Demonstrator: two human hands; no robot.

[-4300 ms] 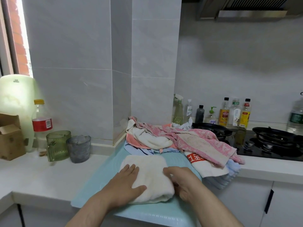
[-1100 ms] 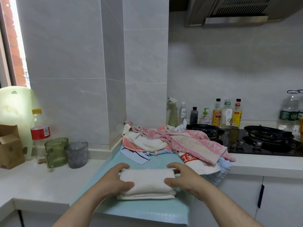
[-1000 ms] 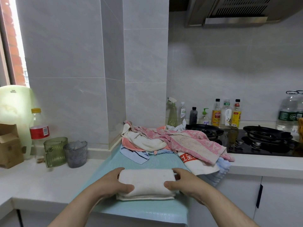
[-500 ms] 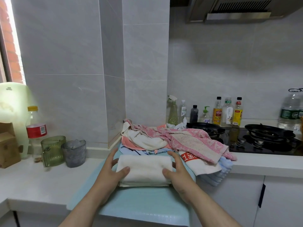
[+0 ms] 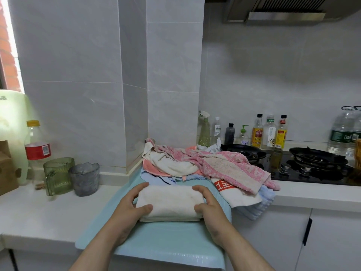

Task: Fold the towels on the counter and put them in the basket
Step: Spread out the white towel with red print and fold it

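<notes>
A folded cream towel [image 5: 169,202] is held just above the light blue mat [image 5: 160,239]. My left hand [image 5: 129,210] grips its left end and my right hand [image 5: 209,208] grips its right end, thumbs on top. Behind it lies a heap of unfolded towels [image 5: 205,167]: pink patterned, cream, coral, blue and a white one with a red label. At the far right edge a sliver of a brown woven thing [image 5: 357,151] shows; I cannot tell whether it is the basket.
A green glass cup [image 5: 57,176], a grey cup [image 5: 84,178], a cola bottle [image 5: 37,149] and a cardboard box [image 5: 6,167] stand on the white counter at left. Bottles [image 5: 257,132] line the wall behind a black gas stove [image 5: 304,165] at right.
Both hands closed on the ends of the folded cream towel and lifted it slightly off the mat, carrying it a little toward the heap. The heap has not moved.
</notes>
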